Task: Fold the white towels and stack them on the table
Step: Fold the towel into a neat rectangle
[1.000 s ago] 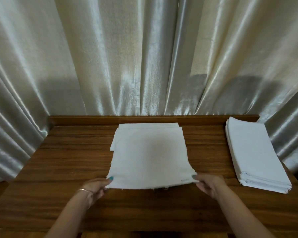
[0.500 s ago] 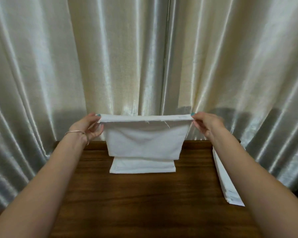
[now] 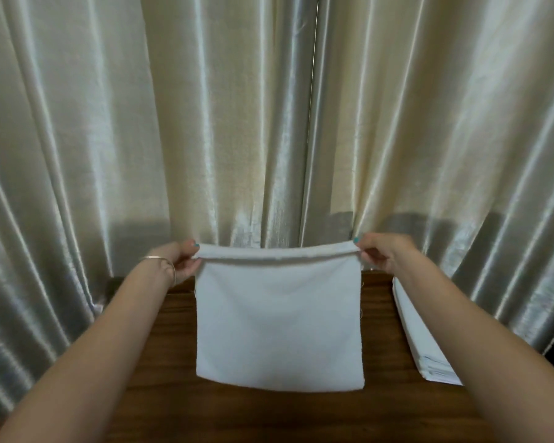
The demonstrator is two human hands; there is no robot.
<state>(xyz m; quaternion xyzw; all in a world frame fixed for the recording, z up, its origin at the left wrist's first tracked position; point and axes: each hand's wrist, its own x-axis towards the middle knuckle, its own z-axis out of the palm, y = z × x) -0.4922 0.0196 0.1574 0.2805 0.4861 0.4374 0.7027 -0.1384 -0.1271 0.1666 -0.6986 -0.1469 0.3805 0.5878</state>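
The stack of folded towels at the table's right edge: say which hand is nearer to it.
Right. The right hand pinches the held towel just beside the stack; the left hand holds the opposite corner.

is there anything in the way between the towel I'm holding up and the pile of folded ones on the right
Nothing visible blocks it. The towel hangs from the left hand and right hand above the table, and only bare wood shows between it and the stack. Your right forearm crosses the stack's near end.

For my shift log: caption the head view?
Both hands, left and right, hold a white towel above the table, beside the stack.
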